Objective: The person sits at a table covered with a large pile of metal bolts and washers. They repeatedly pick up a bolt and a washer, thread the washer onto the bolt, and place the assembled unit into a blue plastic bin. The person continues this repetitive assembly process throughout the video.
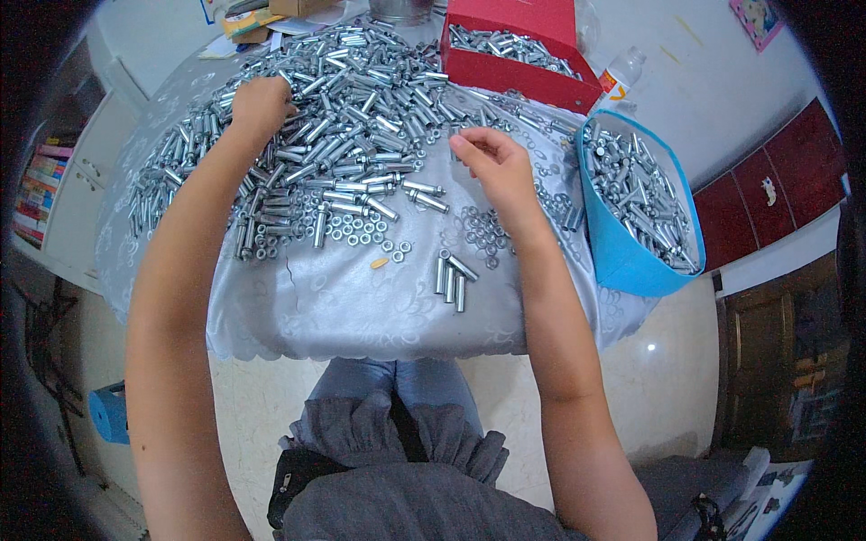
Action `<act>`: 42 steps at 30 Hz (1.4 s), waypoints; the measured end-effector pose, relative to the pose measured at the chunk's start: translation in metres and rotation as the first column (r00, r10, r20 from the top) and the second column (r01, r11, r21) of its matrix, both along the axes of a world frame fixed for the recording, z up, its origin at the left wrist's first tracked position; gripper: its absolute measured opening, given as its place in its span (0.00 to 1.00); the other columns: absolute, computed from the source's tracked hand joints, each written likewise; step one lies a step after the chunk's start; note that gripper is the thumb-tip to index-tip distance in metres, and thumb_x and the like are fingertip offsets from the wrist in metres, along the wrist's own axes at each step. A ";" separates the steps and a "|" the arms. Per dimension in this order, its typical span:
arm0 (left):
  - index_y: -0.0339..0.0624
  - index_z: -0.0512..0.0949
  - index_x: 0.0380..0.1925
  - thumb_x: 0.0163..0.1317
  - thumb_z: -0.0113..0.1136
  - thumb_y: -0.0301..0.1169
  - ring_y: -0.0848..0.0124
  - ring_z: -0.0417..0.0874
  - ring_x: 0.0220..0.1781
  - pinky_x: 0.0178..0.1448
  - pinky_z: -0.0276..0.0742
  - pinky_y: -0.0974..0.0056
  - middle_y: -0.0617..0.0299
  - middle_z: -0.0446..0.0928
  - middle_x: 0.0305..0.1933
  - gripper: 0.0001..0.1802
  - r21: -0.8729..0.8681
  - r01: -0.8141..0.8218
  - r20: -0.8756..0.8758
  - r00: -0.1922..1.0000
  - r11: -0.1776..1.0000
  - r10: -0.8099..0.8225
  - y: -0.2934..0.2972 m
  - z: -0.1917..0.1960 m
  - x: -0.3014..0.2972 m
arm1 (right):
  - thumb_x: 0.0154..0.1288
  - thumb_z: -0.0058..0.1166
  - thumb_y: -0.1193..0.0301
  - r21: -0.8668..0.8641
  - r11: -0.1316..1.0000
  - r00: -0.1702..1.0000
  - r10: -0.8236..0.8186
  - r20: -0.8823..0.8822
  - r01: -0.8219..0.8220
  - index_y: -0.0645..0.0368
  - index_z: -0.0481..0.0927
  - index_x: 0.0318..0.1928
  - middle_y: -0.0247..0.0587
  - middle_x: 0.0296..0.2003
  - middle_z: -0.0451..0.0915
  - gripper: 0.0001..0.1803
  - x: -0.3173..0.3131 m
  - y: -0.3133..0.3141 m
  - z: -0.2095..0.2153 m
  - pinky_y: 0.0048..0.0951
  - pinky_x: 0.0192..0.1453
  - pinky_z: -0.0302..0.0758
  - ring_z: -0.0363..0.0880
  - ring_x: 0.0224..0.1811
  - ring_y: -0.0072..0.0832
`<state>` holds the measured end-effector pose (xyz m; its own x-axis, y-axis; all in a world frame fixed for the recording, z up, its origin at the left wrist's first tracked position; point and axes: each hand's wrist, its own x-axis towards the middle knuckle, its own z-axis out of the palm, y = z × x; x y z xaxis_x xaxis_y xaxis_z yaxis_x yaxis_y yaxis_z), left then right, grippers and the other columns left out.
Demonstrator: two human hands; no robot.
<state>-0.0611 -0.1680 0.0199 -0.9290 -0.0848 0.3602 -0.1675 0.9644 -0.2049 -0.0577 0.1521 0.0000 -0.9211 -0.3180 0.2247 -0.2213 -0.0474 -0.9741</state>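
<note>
A big heap of silver sleeve-type anchor bolts covers the far side of the table. My left hand is curled at the left part of this heap, its fingertips mostly hidden; what they grip cannot be told. My right hand is held to the right of the heap with thumb and fingers pinched together; a small bit of metal shows by the fingertips, too unclear to name. Loose nuts lie along the heap's near edge. Washers are scattered below my right hand. Several metal sleeves lie nearer to me.
At the right edge stands a blue fabric bin full of bolts. Behind it are a plastic bottle and a red box holding more bolts. A shiny grey tablecloth covers the table. A small yellow piece lies near the nuts.
</note>
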 end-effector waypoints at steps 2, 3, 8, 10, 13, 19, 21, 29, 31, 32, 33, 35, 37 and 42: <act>0.41 0.78 0.18 0.47 0.58 0.34 0.56 0.77 0.34 0.36 0.73 0.55 0.53 0.76 0.24 0.08 0.018 0.000 -0.023 1.000 1.000 0.000 0.000 -0.003 -0.002 | 0.53 0.58 0.70 0.034 0.999 1.000 -0.001 0.001 0.001 0.65 0.77 0.36 0.34 0.29 0.77 0.12 -0.001 0.000 -0.001 0.16 0.34 0.69 0.72 0.29 0.15; 0.41 0.78 0.19 0.46 0.59 0.34 0.56 0.77 0.34 0.36 0.73 0.54 0.52 0.76 0.25 0.08 0.026 0.005 -0.058 0.998 1.000 -0.004 0.002 -0.010 -0.002 | 0.54 0.58 0.70 0.051 0.999 1.000 -0.001 0.000 0.001 0.65 0.77 0.36 0.34 0.29 0.77 0.12 -0.001 0.000 -0.001 0.16 0.34 0.69 0.72 0.29 0.15; 0.38 0.77 0.28 0.49 0.56 0.30 0.57 0.76 0.33 0.37 0.73 0.56 0.52 0.76 0.30 0.08 0.209 0.353 -0.383 0.888 0.912 -0.256 0.035 -0.015 0.010 | 0.54 0.57 0.69 -0.010 1.000 0.999 0.023 -0.025 -0.023 0.64 0.77 0.37 0.34 0.29 0.78 0.12 -0.001 0.000 -0.004 0.16 0.32 0.69 0.73 0.29 0.16; 0.39 0.77 0.32 0.53 0.56 0.29 0.61 0.78 0.34 0.39 0.72 0.62 0.55 0.77 0.32 0.08 0.358 0.465 -0.462 0.842 0.810 -0.279 0.072 -0.006 0.018 | 0.54 0.57 0.69 -0.012 1.000 1.000 0.008 0.005 -0.008 0.65 0.76 0.37 0.35 0.29 0.78 0.13 -0.003 0.001 -0.003 0.17 0.32 0.69 0.74 0.29 0.17; 0.37 0.76 0.33 0.56 0.56 0.29 0.74 0.78 0.36 0.41 0.71 0.71 0.59 0.78 0.34 0.08 0.757 0.575 -0.540 0.818 0.309 -0.200 0.130 -0.007 0.033 | 0.55 0.56 0.69 -0.012 1.000 0.999 0.003 0.049 -0.003 0.65 0.75 0.38 0.36 0.29 0.77 0.13 -0.003 0.002 -0.003 0.18 0.32 0.69 0.74 0.28 0.19; 0.32 0.72 0.32 0.57 0.56 0.28 0.79 0.76 0.28 0.33 0.71 0.76 0.61 0.77 0.27 0.09 0.757 0.490 -0.551 0.834 -0.431 -0.020 0.168 -0.027 0.041 | 0.59 0.50 0.71 -0.060 0.997 0.996 0.062 0.068 -0.058 0.66 0.71 0.46 0.37 0.30 0.76 0.15 -0.007 0.002 -0.007 0.19 0.31 0.69 0.74 0.27 0.20; 0.33 0.73 0.32 0.58 0.54 0.30 0.80 0.74 0.24 0.31 0.71 0.76 0.64 0.75 0.23 0.09 0.789 0.443 -0.512 0.857 -0.425 -0.058 0.165 -0.024 0.044 | 0.60 0.49 0.71 -0.086 0.989 0.991 0.126 0.054 -0.121 0.65 0.70 0.47 0.37 0.30 0.76 0.15 -0.003 0.000 -0.006 0.19 0.31 0.69 0.74 0.27 0.20; 0.41 0.75 0.36 0.58 0.53 0.34 0.85 0.64 0.20 0.23 0.56 0.78 0.72 0.68 0.19 0.09 0.919 0.247 -0.334 0.901 -0.306 -0.277 0.171 -0.039 0.052 | 0.61 0.47 0.72 -0.083 0.988 0.991 0.132 0.017 -0.131 0.63 0.71 0.47 0.38 0.30 0.77 0.14 0.001 0.001 0.003 0.19 0.33 0.70 0.76 0.31 0.21; 0.41 0.75 0.34 0.57 0.55 0.34 0.85 0.65 0.20 0.24 0.57 0.78 0.71 0.70 0.20 0.09 0.911 0.222 -0.319 0.914 -0.348 -0.252 0.172 -0.036 0.055 | 0.61 0.48 0.73 -0.080 0.991 0.995 0.104 0.004 -0.104 0.64 0.71 0.46 0.39 0.31 0.78 0.13 0.000 0.001 0.003 0.19 0.34 0.70 0.76 0.32 0.22; 0.41 0.75 0.33 0.57 0.55 0.34 0.85 0.65 0.21 0.24 0.57 0.78 0.71 0.71 0.20 0.09 0.905 0.210 -0.311 0.920 -0.369 -0.240 0.173 -0.035 0.056 | 0.60 0.48 0.73 -0.074 0.993 0.996 0.089 -0.003 -0.089 0.64 0.71 0.46 0.40 0.31 0.78 0.13 -0.001 0.002 0.002 0.19 0.34 0.70 0.77 0.32 0.22; 0.40 0.74 0.32 0.56 0.57 0.34 0.84 0.68 0.22 0.25 0.60 0.77 0.69 0.72 0.21 0.09 0.903 0.229 -0.326 0.916 -0.364 -0.232 0.172 -0.034 0.055 | 0.60 0.49 0.73 -0.070 0.994 0.997 0.079 -0.013 -0.080 0.64 0.71 0.46 0.40 0.31 0.78 0.14 -0.002 0.002 0.003 0.19 0.34 0.70 0.77 0.32 0.23; 0.38 0.74 0.30 0.53 0.59 0.33 0.81 0.73 0.24 0.29 0.66 0.75 0.64 0.76 0.22 0.10 0.896 0.268 -0.357 0.909 -0.354 -0.215 0.170 -0.034 0.054 | 0.59 0.49 0.74 -0.061 0.995 0.997 0.075 -0.016 -0.076 0.65 0.71 0.45 0.40 0.31 0.78 0.13 0.000 0.003 0.005 0.19 0.34 0.70 0.77 0.32 0.23; 0.38 0.74 0.30 0.53 0.60 0.33 0.80 0.73 0.25 0.30 0.67 0.75 0.64 0.76 0.22 0.11 0.906 0.252 -0.336 0.917 -0.340 -0.215 0.170 -0.029 0.056 | 0.59 0.50 0.74 -0.052 0.996 0.998 0.068 -0.019 -0.069 0.66 0.71 0.44 0.41 0.31 0.78 0.13 0.001 0.004 0.006 0.19 0.33 0.70 0.77 0.32 0.24; 0.37 0.73 0.28 0.55 0.58 0.36 0.82 0.69 0.25 0.28 0.64 0.76 0.66 0.73 0.22 0.12 0.910 0.266 -0.335 0.924 -0.317 -0.186 0.171 -0.029 0.056 | 0.57 0.52 0.75 -0.024 0.994 0.994 0.101 -0.034 -0.102 0.66 0.72 0.40 0.41 0.31 0.78 0.11 0.004 0.005 0.007 0.19 0.33 0.70 0.78 0.32 0.24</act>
